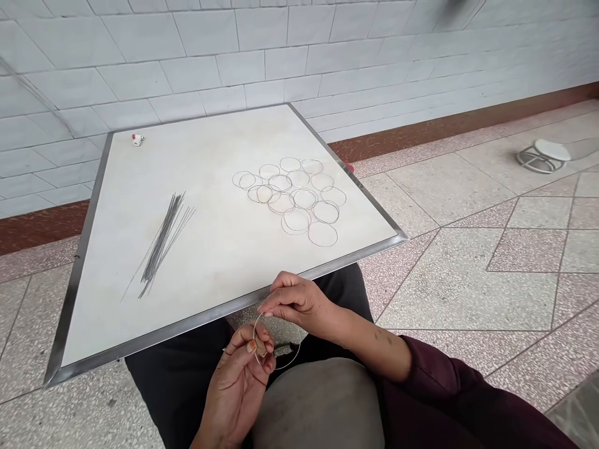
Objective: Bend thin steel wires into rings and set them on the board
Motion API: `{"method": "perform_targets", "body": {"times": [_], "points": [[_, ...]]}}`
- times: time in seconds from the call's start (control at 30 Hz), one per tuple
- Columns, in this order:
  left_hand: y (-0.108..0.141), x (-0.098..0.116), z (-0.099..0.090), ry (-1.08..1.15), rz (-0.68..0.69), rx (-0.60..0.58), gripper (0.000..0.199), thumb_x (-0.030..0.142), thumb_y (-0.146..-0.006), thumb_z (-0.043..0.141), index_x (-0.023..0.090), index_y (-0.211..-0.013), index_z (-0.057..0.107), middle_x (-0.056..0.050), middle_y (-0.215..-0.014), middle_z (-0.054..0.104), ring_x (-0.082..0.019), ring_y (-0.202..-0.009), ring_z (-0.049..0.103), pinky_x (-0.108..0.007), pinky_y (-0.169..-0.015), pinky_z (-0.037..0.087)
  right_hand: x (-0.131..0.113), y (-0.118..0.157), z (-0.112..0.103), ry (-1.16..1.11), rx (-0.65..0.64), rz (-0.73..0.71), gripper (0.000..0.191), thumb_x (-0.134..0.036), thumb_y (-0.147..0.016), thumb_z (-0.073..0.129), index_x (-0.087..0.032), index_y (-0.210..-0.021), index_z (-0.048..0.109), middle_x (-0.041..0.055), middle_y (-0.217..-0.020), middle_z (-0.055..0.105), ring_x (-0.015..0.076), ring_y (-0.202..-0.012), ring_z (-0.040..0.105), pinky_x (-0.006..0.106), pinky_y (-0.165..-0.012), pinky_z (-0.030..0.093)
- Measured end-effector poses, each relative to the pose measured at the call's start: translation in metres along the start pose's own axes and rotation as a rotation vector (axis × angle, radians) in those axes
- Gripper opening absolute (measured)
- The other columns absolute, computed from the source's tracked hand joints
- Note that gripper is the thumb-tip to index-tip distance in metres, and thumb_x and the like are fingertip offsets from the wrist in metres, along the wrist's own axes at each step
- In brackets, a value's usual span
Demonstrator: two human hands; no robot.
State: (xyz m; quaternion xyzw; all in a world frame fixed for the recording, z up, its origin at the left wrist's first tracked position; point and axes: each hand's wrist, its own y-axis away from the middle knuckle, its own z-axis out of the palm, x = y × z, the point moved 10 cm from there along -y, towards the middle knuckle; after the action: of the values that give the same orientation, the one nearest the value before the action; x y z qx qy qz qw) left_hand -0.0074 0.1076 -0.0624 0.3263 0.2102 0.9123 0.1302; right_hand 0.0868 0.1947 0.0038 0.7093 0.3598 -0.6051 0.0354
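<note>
Over my lap, just past the table's near edge, both hands hold one thin wire bent into a ring. My left hand is palm up, its thumb and fingers pinching the wire at the ring's left side. My right hand pinches the upper part of the wire between thumb and fingertips. On the white table lies a group of thin wire rings, several overlapping. A bundle of straight dark wires lies to the left.
A small white and red object sits at the table's far left corner. Behind the table stands a white tiled wall. A low round stool stands on the patterned floor at the right.
</note>
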Motion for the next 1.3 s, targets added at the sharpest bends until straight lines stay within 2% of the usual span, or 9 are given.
{"method": "perform_targets", "body": {"times": [0.13, 0.23, 0.53, 0.73, 0.87, 1.03, 1.13, 1.23, 1.3], "points": [[0.003, 0.002, -0.004, -0.03, 0.021, 0.058, 0.011, 0.02, -0.071, 0.08, 0.018, -0.071, 0.069, -0.001, -0.083, 0.059, -0.013, -0.076, 0.053, -0.021, -0.063, 0.049, -0.012, -0.001, 0.006, 0.029, -0.073, -0.036, 0.021, -0.034, -0.092, 0.064, -0.02, -0.105, 0.073, 0.0043, -0.091, 0.06, 0.0122, -0.082, 0.06, 0.024, -0.072, 0.055], [0.006, 0.002, -0.003, -0.041, 0.025, 0.051, 0.009, 0.02, -0.072, 0.079, 0.018, -0.073, 0.07, -0.002, -0.084, 0.059, -0.013, -0.077, 0.053, -0.022, -0.064, 0.05, -0.019, -0.003, 0.009, 0.019, -0.121, -0.052, 0.018, -0.03, -0.094, 0.062, -0.018, -0.102, 0.073, 0.0046, -0.089, 0.061, 0.0125, -0.084, 0.06, 0.024, -0.073, 0.055], [0.014, 0.004, -0.003, -0.022, 0.065, 0.02, 0.011, 0.022, -0.074, 0.078, 0.018, -0.071, 0.068, -0.002, -0.083, 0.058, -0.013, -0.077, 0.053, -0.023, -0.066, 0.05, -0.022, 0.0, 0.005, 0.011, -0.136, -0.025, 0.016, -0.026, -0.088, 0.071, -0.017, -0.101, 0.07, 0.0018, -0.08, 0.059, 0.0115, -0.074, 0.056, 0.02, -0.06, 0.049], [0.015, 0.007, 0.0, -0.038, 0.082, 0.02, 0.01, 0.019, -0.077, 0.075, 0.018, -0.071, 0.068, -0.002, -0.085, 0.057, -0.013, -0.078, 0.053, -0.022, -0.066, 0.049, -0.024, 0.001, 0.001, 0.024, -0.061, -0.019, 0.013, -0.025, -0.094, 0.062, -0.019, -0.099, 0.072, 0.0039, -0.085, 0.063, 0.0133, -0.082, 0.06, 0.025, -0.071, 0.054], [0.016, 0.009, 0.002, -0.08, 0.095, 0.025, 0.009, 0.019, -0.077, 0.075, 0.018, -0.071, 0.068, -0.003, -0.085, 0.057, -0.014, -0.078, 0.053, -0.022, -0.064, 0.048, -0.015, 0.002, 0.002, 0.007, 0.013, 0.033, 0.016, -0.033, -0.094, 0.061, -0.022, -0.097, 0.073, 0.0031, -0.085, 0.062, 0.0132, -0.081, 0.06, 0.026, -0.072, 0.055], [0.017, 0.011, 0.002, -0.084, 0.118, 0.047, 0.008, 0.018, -0.075, 0.077, 0.018, -0.071, 0.07, -0.003, -0.085, 0.058, -0.013, -0.077, 0.054, -0.021, -0.062, 0.049, -0.008, 0.003, 0.004, -0.047, 0.046, 0.091, 0.018, -0.036, -0.094, 0.061, -0.022, -0.095, 0.073, 0.0029, -0.086, 0.059, 0.0136, -0.081, 0.058, 0.026, -0.072, 0.053], [0.017, 0.012, -0.003, -0.033, 0.138, 0.081, 0.008, 0.017, -0.074, 0.077, 0.018, -0.074, 0.07, -0.002, -0.087, 0.061, -0.013, -0.079, 0.057, -0.021, -0.065, 0.051, 0.001, 0.005, 0.006, -0.225, 0.052, 0.188, 0.026, -0.04, -0.087, 0.07, -0.023, -0.106, 0.067, 0.0006, -0.089, 0.055, 0.011, -0.075, 0.053, 0.024, -0.067, 0.048], [0.019, 0.016, -0.014, 0.085, 0.185, 0.16, 0.01, 0.016, -0.074, 0.078, 0.02, -0.077, 0.069, -0.001, -0.09, 0.064, -0.014, -0.085, 0.06, -0.026, -0.077, 0.053, 0.014, 0.012, 0.019, -0.616, 0.021, 0.332, 0.046, -0.05, -0.084, 0.07, -0.024, -0.118, 0.054, -0.0001, -0.095, 0.053, 0.0083, -0.072, 0.051, 0.02, -0.062, 0.044], [0.02, 0.02, -0.019, 0.155, 0.237, 0.191, 0.01, 0.016, -0.076, 0.076, 0.022, -0.078, 0.068, 0.0, -0.093, 0.065, -0.015, -0.09, 0.062, -0.029, -0.085, 0.053, 0.022, 0.019, 0.037, -0.867, -0.023, 0.445, 0.05, -0.054, -0.081, 0.071, -0.022, -0.115, 0.053, 0.001, -0.098, 0.055, 0.0082, -0.074, 0.053, 0.019, -0.061, 0.043]]}}
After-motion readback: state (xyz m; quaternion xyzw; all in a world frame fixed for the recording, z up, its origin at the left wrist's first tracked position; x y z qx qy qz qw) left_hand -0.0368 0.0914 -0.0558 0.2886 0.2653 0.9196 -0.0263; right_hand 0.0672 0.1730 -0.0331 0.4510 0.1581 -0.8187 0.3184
